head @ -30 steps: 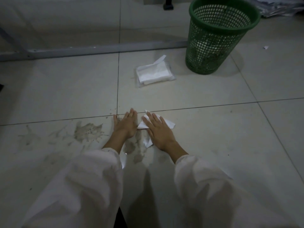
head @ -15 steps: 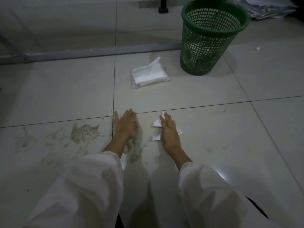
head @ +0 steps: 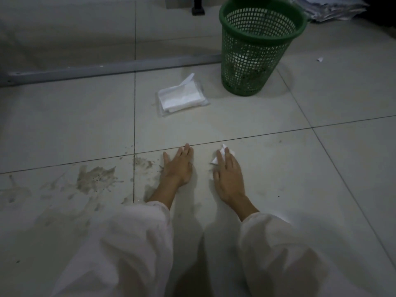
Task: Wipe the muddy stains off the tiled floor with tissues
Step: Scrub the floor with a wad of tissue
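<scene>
- As the right hand (head: 228,175) slides its tissue (head: 220,156) rightward across the tile, a gap opens between it and the left hand (head: 176,167); a second ago the two lay nearly touching.
- Flat and straight-fingered, the right hand presses the tissue to the tiled floor (head: 278,189), with only a crumpled white corner showing past the fingertips, less of it than a moment back.
- Spread wide, palm down, the left hand holds nothing and braces on the floor just beside the grout line, much where it was.
- Between the hands the tile now looks mostly clean, which suggests this pass has lifted the smear that sat there.
- To the left, the largest muddy stain (head: 95,177) and fainter streaks around it remain untouched, so most of the job appears still ahead.
- Beyond the hands, an open tissue pack (head: 182,97) lies near a green mesh wastebasket (head: 257,50), ready for a fresh sheet and the soiled one.
</scene>
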